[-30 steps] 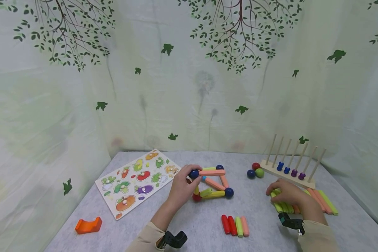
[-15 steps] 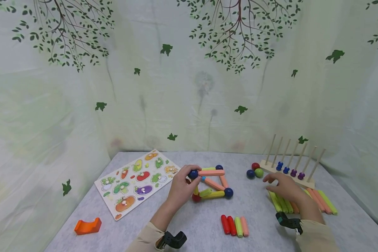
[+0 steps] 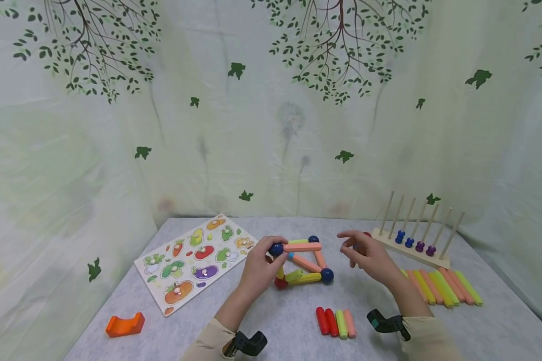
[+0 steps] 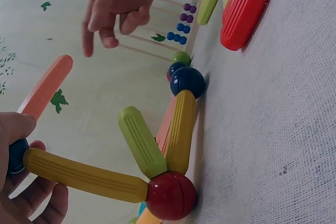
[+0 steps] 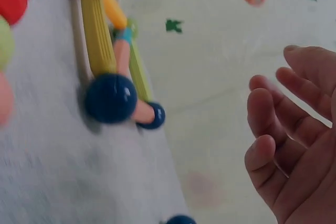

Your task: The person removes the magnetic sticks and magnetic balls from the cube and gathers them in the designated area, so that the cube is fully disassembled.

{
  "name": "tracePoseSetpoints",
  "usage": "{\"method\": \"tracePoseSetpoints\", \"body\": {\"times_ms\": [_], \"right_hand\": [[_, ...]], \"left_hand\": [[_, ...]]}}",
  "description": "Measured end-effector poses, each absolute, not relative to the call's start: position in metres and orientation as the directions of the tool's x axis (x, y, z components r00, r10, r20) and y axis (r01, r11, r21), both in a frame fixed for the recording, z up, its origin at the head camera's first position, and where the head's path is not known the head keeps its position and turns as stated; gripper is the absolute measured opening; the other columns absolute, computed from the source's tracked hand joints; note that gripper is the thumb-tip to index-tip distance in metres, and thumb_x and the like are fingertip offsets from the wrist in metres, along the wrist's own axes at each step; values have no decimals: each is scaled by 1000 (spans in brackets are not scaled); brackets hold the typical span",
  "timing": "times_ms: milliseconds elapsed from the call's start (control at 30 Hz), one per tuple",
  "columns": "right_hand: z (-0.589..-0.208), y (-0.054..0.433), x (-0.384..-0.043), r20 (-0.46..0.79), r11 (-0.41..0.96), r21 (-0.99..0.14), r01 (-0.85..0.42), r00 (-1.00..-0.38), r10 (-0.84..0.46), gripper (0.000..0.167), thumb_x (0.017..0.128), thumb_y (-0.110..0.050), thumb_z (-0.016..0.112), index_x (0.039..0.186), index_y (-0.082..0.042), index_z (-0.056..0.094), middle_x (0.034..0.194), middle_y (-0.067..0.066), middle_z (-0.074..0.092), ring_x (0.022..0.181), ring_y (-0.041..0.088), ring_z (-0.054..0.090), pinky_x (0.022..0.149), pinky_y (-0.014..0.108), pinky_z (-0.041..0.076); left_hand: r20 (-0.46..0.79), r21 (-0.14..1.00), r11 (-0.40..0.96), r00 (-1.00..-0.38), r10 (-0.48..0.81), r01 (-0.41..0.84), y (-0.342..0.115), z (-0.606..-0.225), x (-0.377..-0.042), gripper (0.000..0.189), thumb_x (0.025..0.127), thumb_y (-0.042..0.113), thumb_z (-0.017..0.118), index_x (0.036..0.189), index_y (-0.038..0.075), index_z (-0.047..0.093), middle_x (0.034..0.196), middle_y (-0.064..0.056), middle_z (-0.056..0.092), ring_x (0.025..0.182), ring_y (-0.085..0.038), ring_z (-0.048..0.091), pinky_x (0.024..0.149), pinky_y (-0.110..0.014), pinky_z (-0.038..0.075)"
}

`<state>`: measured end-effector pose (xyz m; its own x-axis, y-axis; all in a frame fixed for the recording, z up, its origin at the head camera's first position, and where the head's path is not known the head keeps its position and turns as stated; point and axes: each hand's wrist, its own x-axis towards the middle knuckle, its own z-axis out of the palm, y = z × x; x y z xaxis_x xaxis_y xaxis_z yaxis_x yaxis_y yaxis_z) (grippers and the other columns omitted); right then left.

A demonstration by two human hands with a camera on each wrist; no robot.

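Observation:
My left hand [image 3: 261, 268] pinches a dark blue ball [image 3: 276, 249] at an upper corner of a frame built of sticks and balls. From that ball a pink stick [image 3: 303, 247] reaches right with a free end, and a yellow stick [image 4: 86, 176] runs down to a red ball [image 4: 171, 195] on the table. A short green stick [image 4: 142, 142] angles up from the red ball. Off to the frame's right, my right hand [image 3: 369, 258] hovers with loosely bent fingers and holds nothing. It partly covers several loose balls, among them a green ball [image 4: 181, 58].
Coloured sticks [image 3: 442, 287] lie in a row at the right, before a wooden peg stand [image 3: 411, 248]. Nearer are red sticks [image 3: 329, 321] with a green and a pink one. A vegetable picture board [image 3: 198, 260] and an orange curved block [image 3: 125, 325] lie left.
My right hand has lifted off the green sticks at the right and moved left toward the frame, passing in front of the loose balls. My left hand stays on the blue ball.

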<state>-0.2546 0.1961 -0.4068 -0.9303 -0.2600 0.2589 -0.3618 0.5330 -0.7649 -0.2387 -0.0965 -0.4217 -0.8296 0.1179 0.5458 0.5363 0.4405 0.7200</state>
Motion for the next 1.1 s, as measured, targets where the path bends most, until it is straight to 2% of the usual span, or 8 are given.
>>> {"method": "tracePoseSetpoints", "body": {"times_ms": [200,400,700,833,1000,1100], "right_hand": [[-407,170,-247,288,433,-810,-394,-912,-292,40,98,-20,63,137,-21,53,115,15,64,69,29,66,61,32,56],[-408,152,-240,307,425,-793,-437,-889,-341,41,99,-19,63,138,-21,54,123,12,64,75,32,68,64,29,56],[-410,138,-237,351,468,-762,-447,-893,-282,29,95,-14,68,122,-21,59,104,5,66,67,22,63,61,26,55],[-409,137,-235,356,477,-750,-459,-887,-294,27,94,-14,69,118,-17,59,96,3,65,63,17,59,59,26,54],[-406,140,-233,414,453,-745,-489,-872,-260,24,93,-13,69,116,-16,60,95,3,65,62,12,55,56,24,51],[-404,146,-234,460,393,-763,-513,-859,-227,22,95,-13,68,115,-14,62,94,6,64,60,14,53,54,25,50]], "left_hand": [[539,729,434,-835,116,530,-96,-423,-239,23,92,15,72,114,22,68,113,2,67,87,-12,57,66,-25,53],[525,737,434,-843,114,518,-96,-422,-238,24,92,17,72,115,22,67,113,3,66,88,-12,57,68,-25,53],[521,733,443,-845,122,516,-97,-420,-237,23,93,19,71,116,22,67,114,2,66,90,-13,57,68,-21,52],[521,735,444,-846,115,513,-96,-420,-237,23,93,19,71,116,20,67,116,2,66,92,-13,57,69,-21,52],[521,731,440,-843,133,521,-97,-422,-238,27,94,19,71,121,17,67,118,1,66,92,-13,57,69,-21,53],[511,732,443,-847,144,517,-97,-421,-238,33,94,18,70,126,21,65,121,1,65,93,-13,58,70,-21,53]]}}
